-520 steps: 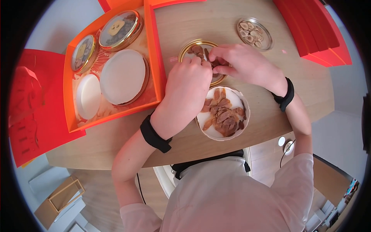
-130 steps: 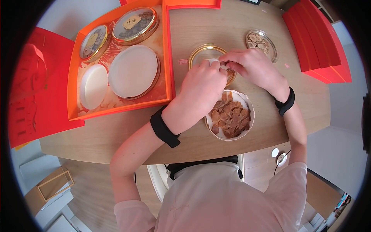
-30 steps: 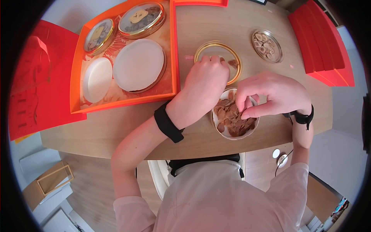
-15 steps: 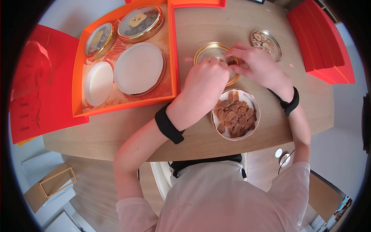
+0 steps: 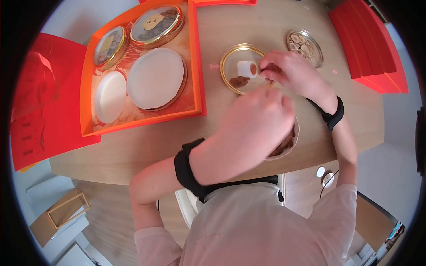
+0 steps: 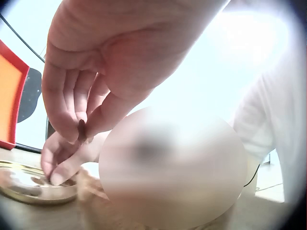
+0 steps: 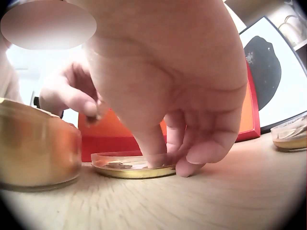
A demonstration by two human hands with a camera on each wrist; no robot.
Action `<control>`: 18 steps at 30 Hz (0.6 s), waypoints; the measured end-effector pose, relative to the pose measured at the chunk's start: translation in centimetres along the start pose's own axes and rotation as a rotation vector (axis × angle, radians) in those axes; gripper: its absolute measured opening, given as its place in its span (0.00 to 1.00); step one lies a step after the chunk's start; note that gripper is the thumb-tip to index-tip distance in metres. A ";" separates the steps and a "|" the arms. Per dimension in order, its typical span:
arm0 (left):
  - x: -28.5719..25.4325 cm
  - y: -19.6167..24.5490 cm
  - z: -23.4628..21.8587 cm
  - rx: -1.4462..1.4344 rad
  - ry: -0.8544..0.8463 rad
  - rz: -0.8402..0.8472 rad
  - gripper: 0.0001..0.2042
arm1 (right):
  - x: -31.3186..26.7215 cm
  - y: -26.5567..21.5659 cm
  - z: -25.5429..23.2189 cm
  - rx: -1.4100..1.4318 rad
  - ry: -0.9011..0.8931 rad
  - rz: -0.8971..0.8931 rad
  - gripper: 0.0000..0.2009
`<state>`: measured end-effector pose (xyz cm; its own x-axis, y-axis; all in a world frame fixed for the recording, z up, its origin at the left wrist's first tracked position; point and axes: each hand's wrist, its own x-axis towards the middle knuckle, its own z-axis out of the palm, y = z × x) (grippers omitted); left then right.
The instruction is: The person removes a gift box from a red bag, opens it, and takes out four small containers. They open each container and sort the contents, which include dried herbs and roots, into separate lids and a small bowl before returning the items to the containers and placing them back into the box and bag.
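Observation:
Over the white-lined round tub [image 5: 296,135], my left hand [image 5: 250,133] pinches a small brown piece [image 6: 81,128] between thumb and fingertips. It covers most of the brown slices [image 5: 286,145] inside. Behind the tub lies a shallow gold-rimmed dish [image 5: 225,75] holding a white square [image 5: 244,69] and a few brown slices [image 5: 239,81]. My right hand [image 5: 297,75] bends its fingers at the dish's right side; in the right wrist view its thumb dips inside the dish [image 7: 136,175]. Whether it holds a slice cannot be told.
At the left, an orange box [image 5: 202,99] holds two lidded round tins [image 5: 156,26] [image 5: 108,46] and white round pieces [image 5: 155,79] [image 5: 111,97]. A clear dish of pale slices [image 5: 304,46] stands at the back right beside a red box [image 5: 366,48]. A red bag [image 5: 49,106] lies far left.
My left hand has left the gold-rimmed dish and moved down over the tub with a brown piece. A second ago my right hand was over the tub; now it is at the dish.

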<state>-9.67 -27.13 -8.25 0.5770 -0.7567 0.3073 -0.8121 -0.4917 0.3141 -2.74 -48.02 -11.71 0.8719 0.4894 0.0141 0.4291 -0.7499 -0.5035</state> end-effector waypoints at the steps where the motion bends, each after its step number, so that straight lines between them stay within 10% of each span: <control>1: -0.3 0.8 -0.4 -0.039 -0.047 0.025 0.09 | 0.0 0.0 0.0 0.027 -0.006 0.015 0.07; 5: -0.7 2.4 -1.3 -0.040 -0.353 0.079 0.10 | 0.1 -0.1 -0.1 0.053 -0.021 0.042 0.08; 18: 0.4 -1.6 2.0 0.280 0.034 -0.116 0.09 | 0.1 0.5 -1.0 0.066 0.072 -0.159 0.06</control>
<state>-8.29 -27.48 -10.42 0.6662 -0.6758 0.3153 -0.7301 -0.6773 0.0908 -2.19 -48.80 -11.15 0.8099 0.5647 0.1586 0.5487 -0.6337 -0.5454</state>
